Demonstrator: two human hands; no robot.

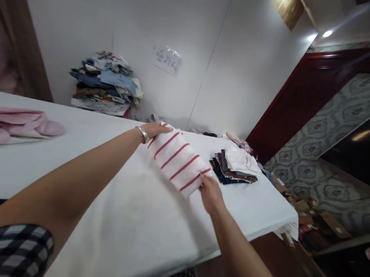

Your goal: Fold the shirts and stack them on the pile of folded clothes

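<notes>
A folded white shirt with red stripes (180, 157) is stretched between my two hands over the white table. My left hand (156, 130), with a silver bracelet at the wrist, grips its far left end. At the near right end, my right hand (211, 192) pinches the edge of the cloth. To the right of the shirt, close to my right hand, lies a stack of folded clothes (234, 165) with a white garment on top and dark ones below. Parts of the fingers are hidden by the fabric.
White cloth covers the table (128, 219). A pink garment (24, 126) lies at the left. Against the wall rises a tall pile of clothes (106, 84); more clothes (238, 141) lie at the back right. Cardboard boxes (331, 224) stand beyond the table's right end.
</notes>
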